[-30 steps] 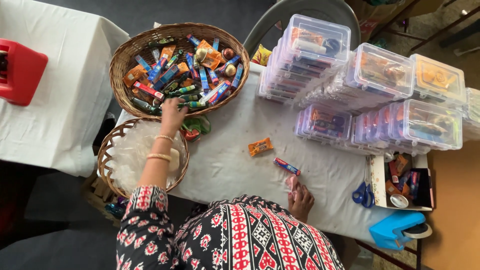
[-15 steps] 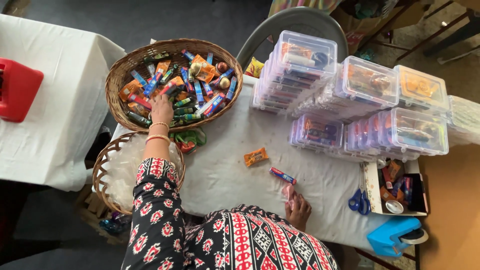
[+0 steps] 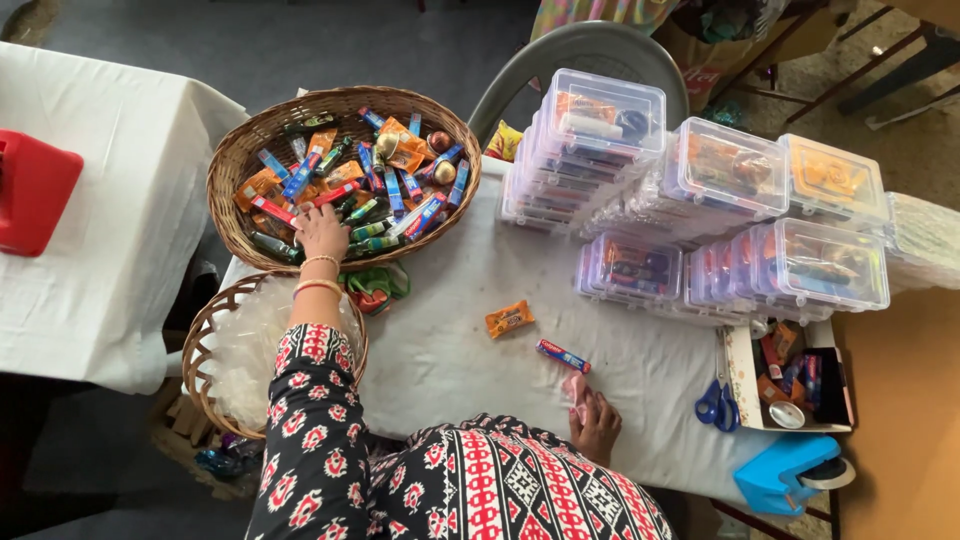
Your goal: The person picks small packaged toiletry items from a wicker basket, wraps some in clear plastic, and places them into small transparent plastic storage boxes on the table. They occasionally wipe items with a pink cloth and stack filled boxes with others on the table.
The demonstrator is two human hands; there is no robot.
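Inside wicker basket: left hand among wrapped sweets, grip undeterminable. Right hand grasping pink packet on white tablecloth.

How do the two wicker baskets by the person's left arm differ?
The upper basket is heaped with small colourful wrapped packets, while the lower basket holds only clear, crinkled plastic. The upper basket rests on the white-covered table; the lower basket sits off its edge, partly under the sleeve. The left hand reaches into the upper basket, not the lower basket. Both are round and woven, in brown wicker.
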